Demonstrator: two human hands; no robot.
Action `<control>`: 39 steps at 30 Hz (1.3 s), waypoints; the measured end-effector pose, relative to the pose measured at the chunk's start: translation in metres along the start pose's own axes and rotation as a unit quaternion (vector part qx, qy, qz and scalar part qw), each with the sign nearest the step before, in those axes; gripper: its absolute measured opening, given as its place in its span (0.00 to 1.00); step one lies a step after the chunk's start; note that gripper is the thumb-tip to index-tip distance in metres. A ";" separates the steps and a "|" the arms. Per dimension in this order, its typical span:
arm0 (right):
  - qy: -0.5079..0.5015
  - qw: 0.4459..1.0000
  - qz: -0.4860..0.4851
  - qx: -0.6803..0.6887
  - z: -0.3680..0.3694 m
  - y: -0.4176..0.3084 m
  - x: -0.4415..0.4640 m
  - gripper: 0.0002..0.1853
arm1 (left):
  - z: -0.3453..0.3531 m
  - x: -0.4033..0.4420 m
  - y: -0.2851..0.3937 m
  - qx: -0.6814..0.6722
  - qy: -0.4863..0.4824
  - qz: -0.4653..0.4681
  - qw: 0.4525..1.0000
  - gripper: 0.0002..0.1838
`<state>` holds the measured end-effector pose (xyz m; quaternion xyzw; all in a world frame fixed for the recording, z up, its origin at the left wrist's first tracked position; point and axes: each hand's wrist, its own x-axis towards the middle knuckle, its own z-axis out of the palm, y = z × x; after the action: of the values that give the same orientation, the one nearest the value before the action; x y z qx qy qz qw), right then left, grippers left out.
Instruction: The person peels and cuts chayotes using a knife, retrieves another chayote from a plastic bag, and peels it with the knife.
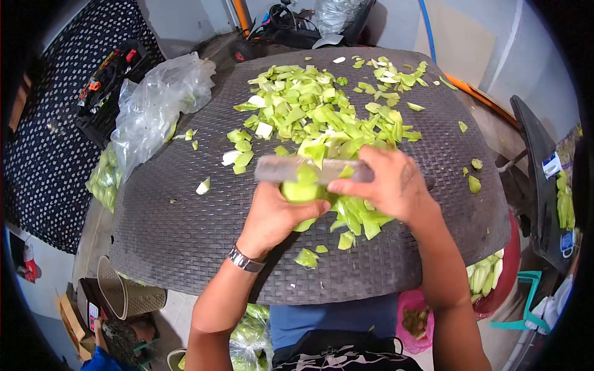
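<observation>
Near the middle of the dark woven table [185, 241], my left hand [275, 216], with a metal watch [245, 258] on its wrist, is closed around a light green vegetable [301, 191]. My right hand [396, 182] grips a wide-bladed knife [275, 168], whose blade lies across the top of the vegetable. Part of the vegetable is hidden by the blade and my fingers. Green peelings [297, 99] are heaped just beyond my hands, and more lie under and beside them.
A clear plastic bag [158, 96] hangs over the table's left edge. Below right stand a red basin [508, 272] of peeled vegetables and a pink bag [403, 303]. A woven basket [145, 300] sits lower left, near another person's arm [100, 337]. A black folding table [538, 179] stands at right.
</observation>
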<state>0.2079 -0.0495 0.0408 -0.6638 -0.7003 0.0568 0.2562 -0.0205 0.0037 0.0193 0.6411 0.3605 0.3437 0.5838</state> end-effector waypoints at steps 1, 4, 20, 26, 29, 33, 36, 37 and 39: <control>-0.001 1.000 0.017 -0.001 -0.003 0.002 0.000 0.40 | -0.001 0.001 0.000 -0.015 -0.002 -0.020 1.000 0.41; 0.057 0.998 0.011 -0.008 0.000 0.011 0.001 0.35 | -0.004 0.004 0.000 -0.053 -0.003 -0.048 0.997 0.39; -0.009 0.998 0.060 0.003 -0.015 0.045 -0.003 0.32 | -0.004 -0.002 0.009 -0.042 -0.128 0.024 0.991 0.55; -0.004 0.997 -0.075 0.014 0.003 0.021 -0.012 0.48 | 0.011 -0.008 0.008 0.044 -0.321 0.046 0.945 0.73; -0.039 0.993 -0.051 0.096 -0.008 0.014 -0.009 0.52 | 0.006 -0.004 0.000 0.060 -0.358 0.031 0.931 0.75; -0.006 0.987 -0.106 0.123 -0.008 0.025 -0.008 0.52 | 0.000 0.001 -0.003 -0.002 -0.303 -0.016 0.953 0.76; -0.040 0.991 -0.057 0.114 -0.023 0.028 -0.009 0.50 | -0.006 0.004 -0.001 -0.096 -0.194 -0.046 0.975 0.76; -0.039 0.993 -0.046 0.103 -0.025 0.033 -0.009 0.49 | -0.011 0.007 -0.001 -0.095 -0.149 -0.056 0.983 0.74; -0.013 0.996 -0.036 0.085 -0.026 0.042 -0.010 0.48 | -0.017 0.010 -0.001 -0.126 -0.094 -0.077 0.985 0.71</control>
<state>0.2566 -0.0615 0.0427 -0.6131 -0.7197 0.1154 0.3046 -0.0303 0.0214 0.0199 0.5623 0.3058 0.2786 0.7160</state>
